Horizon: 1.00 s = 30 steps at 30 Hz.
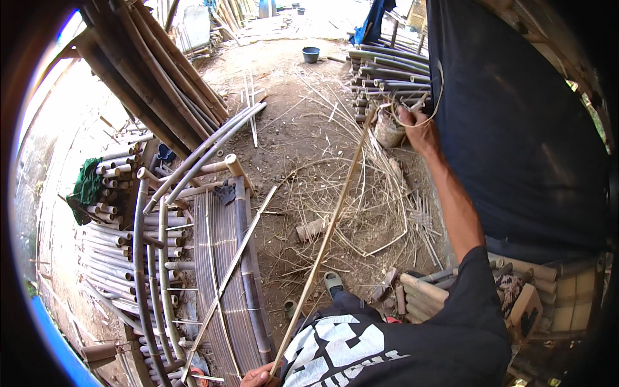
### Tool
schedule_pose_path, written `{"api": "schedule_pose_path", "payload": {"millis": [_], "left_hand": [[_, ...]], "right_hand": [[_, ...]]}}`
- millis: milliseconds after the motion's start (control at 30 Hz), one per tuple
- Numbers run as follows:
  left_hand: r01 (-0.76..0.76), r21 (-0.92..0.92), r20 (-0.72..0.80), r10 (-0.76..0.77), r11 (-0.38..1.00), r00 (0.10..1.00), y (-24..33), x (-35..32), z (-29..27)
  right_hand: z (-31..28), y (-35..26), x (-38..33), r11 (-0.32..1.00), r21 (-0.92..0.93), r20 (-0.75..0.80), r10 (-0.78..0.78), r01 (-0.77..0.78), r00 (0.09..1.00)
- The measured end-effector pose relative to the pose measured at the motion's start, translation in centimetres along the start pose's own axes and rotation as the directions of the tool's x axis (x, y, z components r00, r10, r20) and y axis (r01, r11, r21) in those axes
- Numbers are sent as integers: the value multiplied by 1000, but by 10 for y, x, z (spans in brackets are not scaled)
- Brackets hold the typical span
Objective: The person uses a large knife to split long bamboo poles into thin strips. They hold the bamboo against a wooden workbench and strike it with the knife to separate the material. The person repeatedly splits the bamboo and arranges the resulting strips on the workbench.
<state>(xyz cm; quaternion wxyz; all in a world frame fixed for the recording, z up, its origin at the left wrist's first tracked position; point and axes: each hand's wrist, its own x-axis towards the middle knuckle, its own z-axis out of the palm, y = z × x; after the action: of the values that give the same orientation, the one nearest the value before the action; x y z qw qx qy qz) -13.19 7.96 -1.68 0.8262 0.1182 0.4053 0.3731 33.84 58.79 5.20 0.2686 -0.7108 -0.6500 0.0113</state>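
Bright daylight, glare bleaching left and top, bent dark edges, distance perhaps soft

A bare brown earth floor (277, 132) runs away into strong daylight, which bleaches the far end and the left side nearly white. A dark sheet (516, 135) hangs like a wall along the right. At left stands a bamboo bench (205, 258) with a slatted top, stacked poles (109, 255) beside it; farther off, a dark bucket (311, 56) sits on the earth
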Motion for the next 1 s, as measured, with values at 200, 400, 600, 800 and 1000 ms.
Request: {"api": "schedule_pose_path", "payload": {"millis": [200, 400, 600, 800, 1000], "left_hand": [[-234, 383, 27, 242, 894, 970, 41, 71, 24], [-433, 426, 40, 462, 795, 886, 119, 155, 100], [-408, 445, 77, 419, 798, 905, 89, 136, 112], [-416, 407, 93, 416, 813, 905, 82, 128, 116], [-364, 395, 56, 373, 844, 926, 73, 117, 110]], "right_hand": [[30, -80, -97, 887, 340, -92, -298, 311, 950], [57, -151, -229, 575, 318, -120, -764, 754, 634], [44, -121, -170, 821, 355, 10, -481, 447, 877], [46, -109, -167, 766, 251, -102, -587, 591, 803], [57, -102, -166, 733, 226, -173, -618, 642, 767]]}}
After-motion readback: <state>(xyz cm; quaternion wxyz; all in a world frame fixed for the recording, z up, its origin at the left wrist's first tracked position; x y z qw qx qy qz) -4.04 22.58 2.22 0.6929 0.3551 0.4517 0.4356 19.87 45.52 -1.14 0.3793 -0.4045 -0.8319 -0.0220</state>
